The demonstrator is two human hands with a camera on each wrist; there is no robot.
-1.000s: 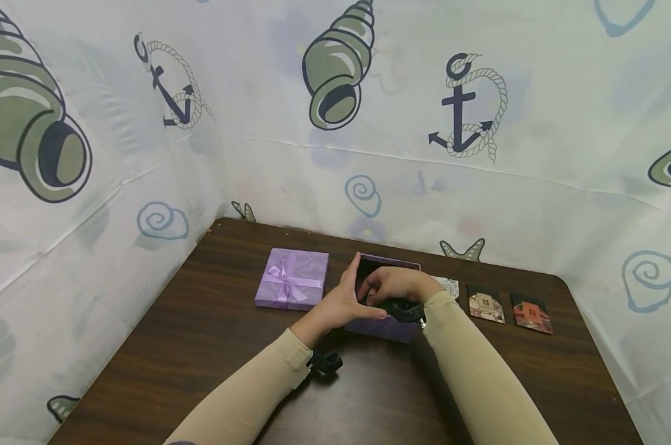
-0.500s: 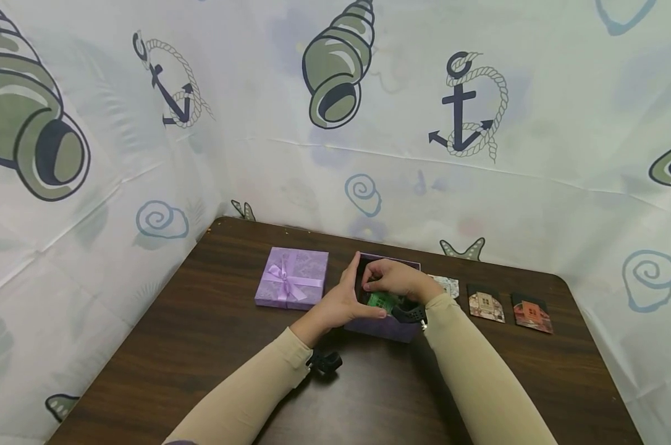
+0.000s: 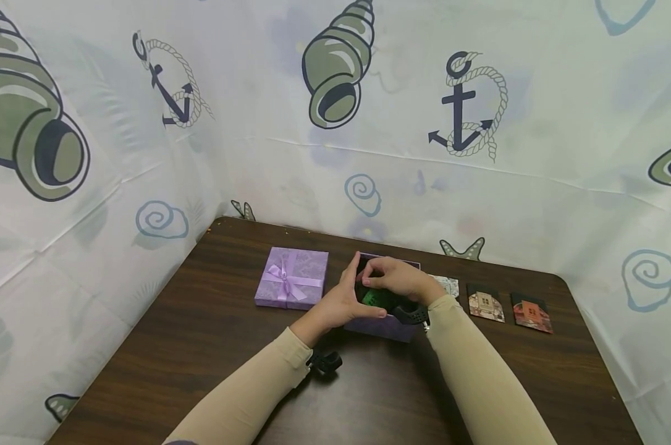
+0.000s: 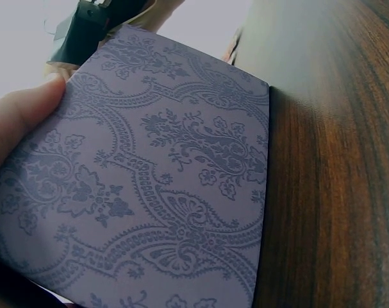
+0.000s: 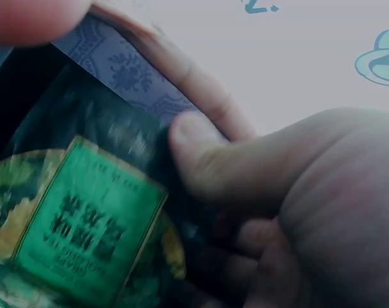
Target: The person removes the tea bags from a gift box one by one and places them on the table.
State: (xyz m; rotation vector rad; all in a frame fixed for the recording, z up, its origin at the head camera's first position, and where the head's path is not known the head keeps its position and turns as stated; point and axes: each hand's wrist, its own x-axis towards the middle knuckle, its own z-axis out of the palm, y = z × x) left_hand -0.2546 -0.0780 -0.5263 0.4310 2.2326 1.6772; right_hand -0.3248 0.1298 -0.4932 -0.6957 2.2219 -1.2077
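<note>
Glossy dark packet with a bright green rectangular label (image 5: pixel 85 231) sits within the mouth of the open purple patterned box (image 3: pixel 382 329), pinched near its edge by your right hand (image 3: pixel 393 279). Your thumb and index finger close on it, while the other fingers fold beneath; you cannot tell whether its lower end touches the box floor. Your right wrist bends over the near side of the opening, wearing a black strap (image 3: pixel 408 314), and your forearm slants in from the lower right in a cream sleeve (image 3: pixel 480 364).

Your left hand (image 3: pixel 343 301) braces the box at its near left corner, fingers straight up along the left wall and thumb stretched along the near rim, spread rather than curled.

Your right hand and strap hide much of the opening, and your left thumb crosses in front of the packet. To the left, near the box, lies the flat lilac lid with a satin ribbon bow (image 3: pixel 308 267). Right of the box, a pale grey-and-white packet (image 3: pixel 448 286) is partly covered by your right arm; farther right lie a black-and-beige packet (image 3: pixel 485 304) and a black-and-orange packet (image 3: pixel 532 313), well apart from your hands on the dark brown wood-grain table (image 3: pixel 202 371).
</note>
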